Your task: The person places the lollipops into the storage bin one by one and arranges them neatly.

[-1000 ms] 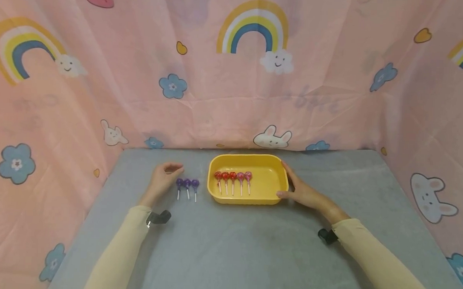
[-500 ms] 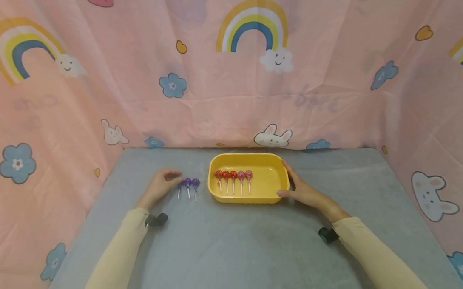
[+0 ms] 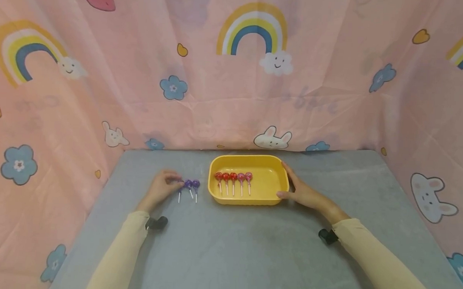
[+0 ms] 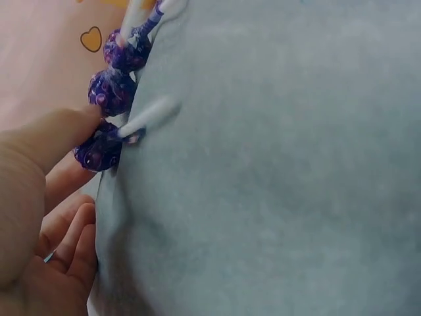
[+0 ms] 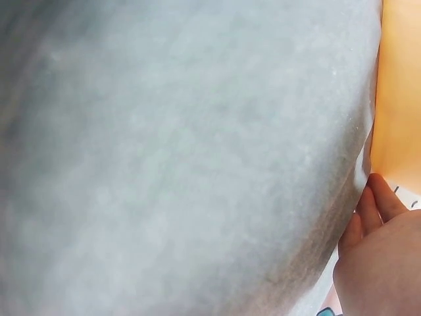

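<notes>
In the head view my left hand (image 3: 162, 188) is at the left of a row of 3 purple lollipops on the table. Thumb and index finger pinch the head of the leftmost purple lollipop (image 4: 99, 148), seen close up in the left wrist view; its white stick points away from the hand. The other two, the middle lollipop (image 3: 188, 184) and the right lollipop (image 3: 196, 184), lie beside it with heads close together. My right hand (image 3: 304, 194) grips the right end of a yellow plastic box (image 3: 268, 186), thumb at the near corner, fingers along the outer side.
Inside the box, 3 red lollipops (image 3: 226, 177) and 2 pink lollipops (image 3: 248, 177) lie in a row toward the left, sticks toward me. Grey cloth covers the table (image 3: 231, 246). A pink printed curtain (image 3: 202, 113) hangs behind and along both sides.
My left hand has come down and right onto the leftmost purple lollipop, now pinching it. The middle purple lollipop has tilted, its stick swung right. The right hand and box stay put.
</notes>
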The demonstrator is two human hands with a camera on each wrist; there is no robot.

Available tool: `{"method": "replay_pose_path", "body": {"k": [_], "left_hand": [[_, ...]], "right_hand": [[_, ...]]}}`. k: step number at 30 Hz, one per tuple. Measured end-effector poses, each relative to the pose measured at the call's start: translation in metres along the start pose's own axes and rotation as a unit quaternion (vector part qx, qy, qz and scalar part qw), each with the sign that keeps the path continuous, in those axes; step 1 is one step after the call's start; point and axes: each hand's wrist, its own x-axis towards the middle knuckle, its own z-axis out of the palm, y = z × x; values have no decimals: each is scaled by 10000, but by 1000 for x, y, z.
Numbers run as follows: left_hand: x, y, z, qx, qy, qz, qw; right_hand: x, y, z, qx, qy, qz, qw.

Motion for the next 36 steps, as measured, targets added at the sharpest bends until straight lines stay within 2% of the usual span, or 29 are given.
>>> {"method": "replay_pose_path", "body": {"k": [8,15,22,25,33,36], "left_hand": [[-3,3,1,211,9,55,9998],[-6,4,0,136,65,17,9999],[-6,4,-1,417,56,16,9991],[-6,5,-1,402,112,2,9991],[-9,14,-8,49,317,-601,9977],[-7,23,-11,-86,362,-597,9975]], "right_hand": [[-1,1,1,-44,19,-1,10000],[-1,1,2,9,8,24,10000],[0,0,2,16,6,90,10000],[0,-1,2,20,15,73,10000],[2,1,3,-10,27,98,9999],[2,2,3,3,39,71,10000]]}}
